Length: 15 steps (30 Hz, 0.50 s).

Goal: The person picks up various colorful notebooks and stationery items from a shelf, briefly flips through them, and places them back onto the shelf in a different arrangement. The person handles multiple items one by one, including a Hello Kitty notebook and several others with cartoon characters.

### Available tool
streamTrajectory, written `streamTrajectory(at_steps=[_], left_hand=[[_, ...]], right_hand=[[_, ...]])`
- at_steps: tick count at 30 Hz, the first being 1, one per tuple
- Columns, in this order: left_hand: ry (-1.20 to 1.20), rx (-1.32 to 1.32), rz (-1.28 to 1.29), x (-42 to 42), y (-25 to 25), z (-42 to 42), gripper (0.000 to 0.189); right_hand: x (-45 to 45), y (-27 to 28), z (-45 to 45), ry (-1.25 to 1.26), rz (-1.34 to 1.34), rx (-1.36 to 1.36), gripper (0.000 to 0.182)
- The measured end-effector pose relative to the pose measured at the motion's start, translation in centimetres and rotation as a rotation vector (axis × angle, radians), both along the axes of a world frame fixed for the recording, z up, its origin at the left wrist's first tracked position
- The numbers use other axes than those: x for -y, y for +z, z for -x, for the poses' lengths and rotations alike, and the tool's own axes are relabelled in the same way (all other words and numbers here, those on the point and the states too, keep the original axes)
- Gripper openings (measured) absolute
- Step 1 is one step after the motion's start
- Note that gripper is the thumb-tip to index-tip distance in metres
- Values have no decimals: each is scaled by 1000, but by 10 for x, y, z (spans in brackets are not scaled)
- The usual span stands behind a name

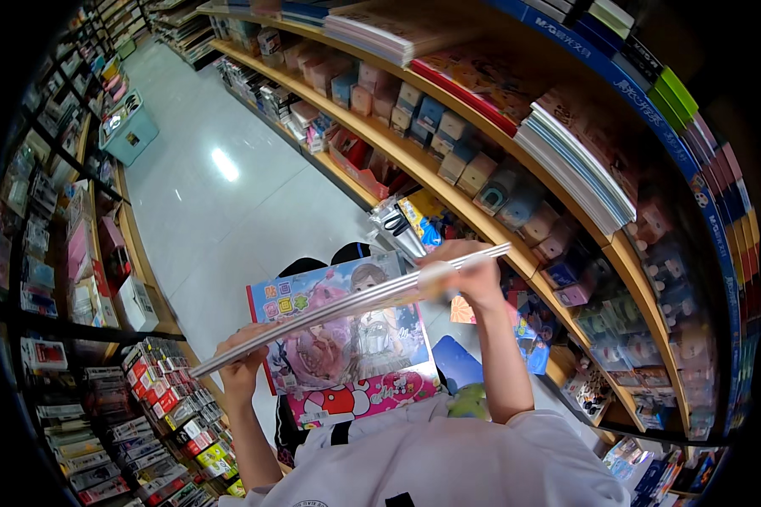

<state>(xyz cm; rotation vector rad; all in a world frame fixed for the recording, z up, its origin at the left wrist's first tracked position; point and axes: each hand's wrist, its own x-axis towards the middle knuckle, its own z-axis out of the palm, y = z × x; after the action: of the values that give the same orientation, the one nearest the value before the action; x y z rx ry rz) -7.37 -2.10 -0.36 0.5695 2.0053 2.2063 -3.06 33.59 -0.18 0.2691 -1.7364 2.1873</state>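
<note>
Between my two hands is a thin stack of books or pads [349, 305], seen edge-on and tilted, its right end higher. My left hand [244, 355] grips the stack's left end. Near its right end, my right hand [472, 275] is closed around it, a little blurred by motion. Below the stack, a picture book with doll-like figures on the cover [330, 355] lies on my lap. A pink book with a cartoon print [387, 391] sticks out from under it. A green plush-like item [468, 402] is beside my right forearm, close to my shirt.
Wooden shelves [418, 142] with boxed goods and stacked books curve along the right. Racks of packaged stationery [171, 386] stand at the left. A teal bin [130, 130] is on the tiled floor farther up the aisle. Colourful packages [425, 218] sit low by the right shelf.
</note>
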Motion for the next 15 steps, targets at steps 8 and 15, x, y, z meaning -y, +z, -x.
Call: streamTrajectory(at_steps=[8, 15], left_hand=[[-47, -24, 157, -1, -62, 4, 28], [171, 196, 108, 52, -53, 0, 54]], right_hand=[[14, -37, 8, 130, -127, 82, 23], [38, 32, -11, -55, -35, 228, 30]])
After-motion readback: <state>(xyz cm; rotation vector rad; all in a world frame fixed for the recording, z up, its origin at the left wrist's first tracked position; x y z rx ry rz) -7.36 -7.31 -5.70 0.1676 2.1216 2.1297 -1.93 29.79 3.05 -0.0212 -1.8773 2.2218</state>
